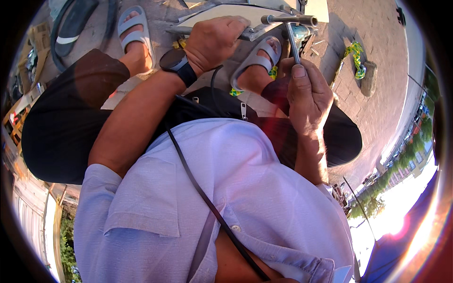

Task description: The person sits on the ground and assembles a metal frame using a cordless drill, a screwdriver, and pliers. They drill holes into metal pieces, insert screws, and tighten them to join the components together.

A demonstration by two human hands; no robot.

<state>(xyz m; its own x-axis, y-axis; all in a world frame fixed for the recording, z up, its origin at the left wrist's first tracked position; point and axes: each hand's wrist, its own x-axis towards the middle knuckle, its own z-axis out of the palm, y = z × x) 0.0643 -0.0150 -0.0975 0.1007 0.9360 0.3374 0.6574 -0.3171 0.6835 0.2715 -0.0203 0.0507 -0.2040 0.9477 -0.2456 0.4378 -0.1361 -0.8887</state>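
My left hand (214, 40), with a dark watch (174, 60) on its wrist, is closed over the edge of a flat pale panel with a grey metal bar (257, 32) along it. The undersides of its fingers are hidden. In my right hand (309, 92) is a T-shaped socket wrench (293, 40), its shaft gripped between thumb and fingers. The wrench's crosspiece lies just past the bar's right end; whether it touches anything is unclear. Behind the wrench shows part of a teal power tool (302, 32).
My sandalled feet (137, 30) stand on brick paving around the panel. A yellow-green patterned strip (356, 59) lies beside a stone (369, 79) at right. Dark rubber tubing (59, 47) lies at far left. A black cord (198, 188) hangs down my shirt.
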